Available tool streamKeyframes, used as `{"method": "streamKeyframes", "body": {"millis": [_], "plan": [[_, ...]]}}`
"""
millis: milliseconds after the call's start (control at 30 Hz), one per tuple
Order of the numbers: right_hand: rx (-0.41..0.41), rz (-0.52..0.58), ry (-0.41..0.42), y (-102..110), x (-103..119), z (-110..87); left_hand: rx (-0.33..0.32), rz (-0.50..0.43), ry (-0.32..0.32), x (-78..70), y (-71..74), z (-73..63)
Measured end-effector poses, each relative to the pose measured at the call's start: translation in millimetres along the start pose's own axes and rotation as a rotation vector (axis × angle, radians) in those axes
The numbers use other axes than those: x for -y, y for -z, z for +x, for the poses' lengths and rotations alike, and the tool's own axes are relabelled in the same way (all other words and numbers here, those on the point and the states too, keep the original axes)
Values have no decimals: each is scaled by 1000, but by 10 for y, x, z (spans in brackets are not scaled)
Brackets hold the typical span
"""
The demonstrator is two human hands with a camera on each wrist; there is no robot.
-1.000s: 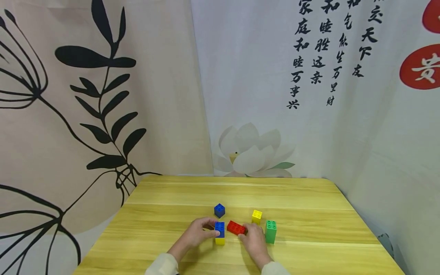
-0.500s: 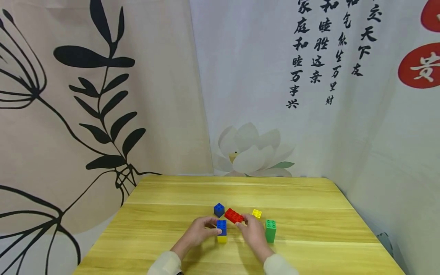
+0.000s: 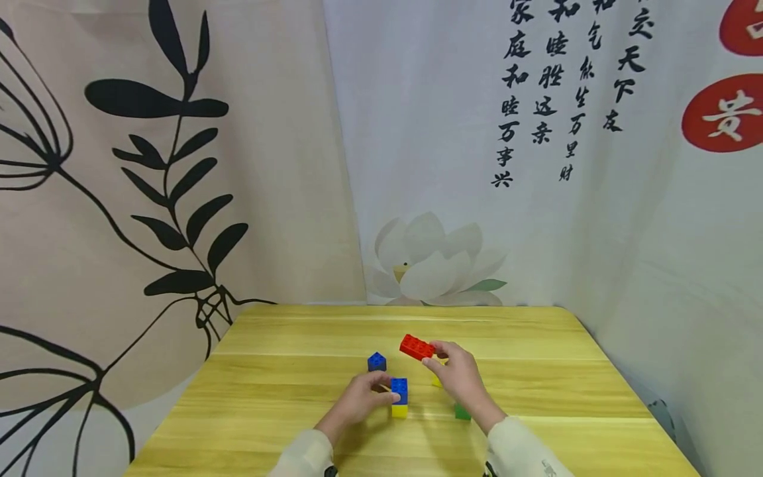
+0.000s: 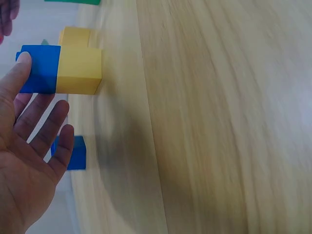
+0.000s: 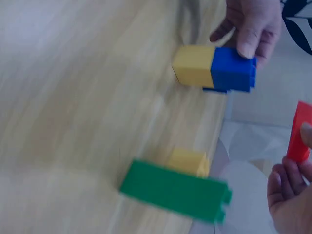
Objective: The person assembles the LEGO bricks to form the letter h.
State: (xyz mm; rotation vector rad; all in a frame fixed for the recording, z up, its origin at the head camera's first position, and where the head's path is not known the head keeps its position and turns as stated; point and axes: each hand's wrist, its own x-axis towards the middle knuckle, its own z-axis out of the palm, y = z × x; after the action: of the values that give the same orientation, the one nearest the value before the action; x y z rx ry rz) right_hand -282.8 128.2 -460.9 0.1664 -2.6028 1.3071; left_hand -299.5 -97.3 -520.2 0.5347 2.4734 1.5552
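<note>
My left hand [image 3: 360, 399] pinches a blue toy brick [image 3: 399, 391] between thumb and fingers. That brick sits on top of a yellow brick [image 3: 399, 411], and the two form one upright stack. I cannot tell whether the stack touches the table. A red brick [image 3: 416, 347] with studs on top is held at its right end by my right hand [image 3: 463, 374], up above the table and slightly tilted. In the right wrist view, the red brick [image 5: 298, 131] is partly cut off by the frame's edge.
Behind the left hand stands another blue brick [image 3: 377, 361]. A small yellow brick [image 3: 437, 381] and a tall green block [image 3: 462, 412] are mostly hidden by the right hand and arm. The wooden table [image 3: 310, 331] ends at a printed cloth backdrop [image 3: 298, 165].
The right hand has lifted the red brick up off the table and away, then moved slightly right. The left hand has shifted right with the blue-and-yellow stack. The head view has turned slightly.
</note>
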Motion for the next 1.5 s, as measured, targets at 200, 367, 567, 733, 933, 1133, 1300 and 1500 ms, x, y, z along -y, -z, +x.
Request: {"method": "streamKeyframes", "body": {"millis": [200, 367, 567, 733, 933, 1133, 1300, 1500], "plan": [[71, -12, -11, 281, -118, 55, 7, 6, 3, -53, -135, 102], [110, -11, -3, 423, -254, 62, 11, 15, 20, -97, -247, 176], [141, -3, -29, 507, -390, 30, 8, 18, -5, -142, -366, 240], [165, -3, -42, 538, -472, -15, 11, 8, -46, -179, -454, 275], [205, 28, -39, 553, -540, -65, 11, 15, -45, -215, -547, 316], [222, 14, 5, 555, -591, -93, 22, 18, -58, -250, -613, 338], [225, -19, 51, 546, -644, -85, 18, 36, -47, -249, -627, 340], [221, -17, 51, 555, -668, -83, -2, -12, -71, -309, -607, 360]]}}
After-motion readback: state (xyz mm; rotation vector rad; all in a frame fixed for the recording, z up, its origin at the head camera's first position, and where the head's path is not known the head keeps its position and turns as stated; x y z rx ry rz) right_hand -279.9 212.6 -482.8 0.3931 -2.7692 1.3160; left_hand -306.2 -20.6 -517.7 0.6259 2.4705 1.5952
